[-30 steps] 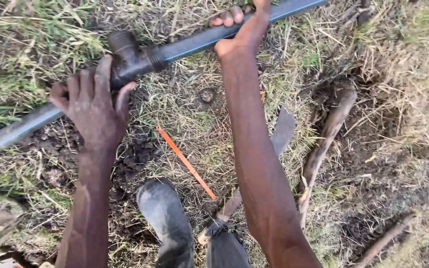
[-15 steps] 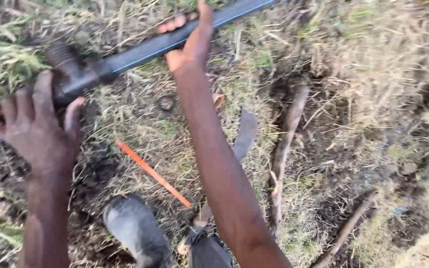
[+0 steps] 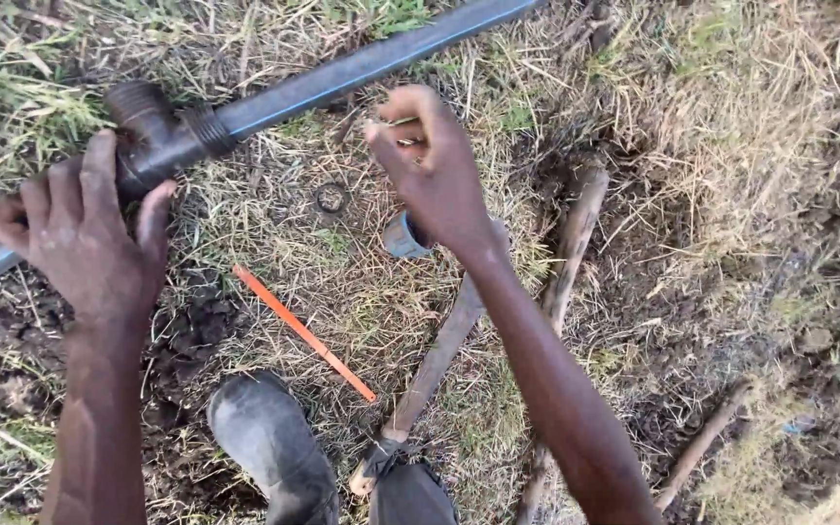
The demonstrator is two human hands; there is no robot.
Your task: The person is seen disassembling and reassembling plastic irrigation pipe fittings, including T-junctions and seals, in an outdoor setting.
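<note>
Black pipe with threaded tee fitting, lying on grass and bare soil and running from lower left to upper right. Left hand: fingers wrapped over the pipe just left of the fitting, thumb against the fitting body, closed firmly on it. Just right of this hand, on the ground, a small dark ring and a thin orange strip; below it, a muddy boot. Right hand: raised clear of the pipe, fingers curled and pinched together; whether a small part sits between the fingertips cannot be told. Beneath its wrist, a short grey collar piece rests on the grass, beside a wooden tool handle; farther right, dry sticks on dug soil. Judged step: steadying the fitting while a small component is readied. The next move would call for a steady left grip and precise alignment with the fitting's threaded opening.
</note>
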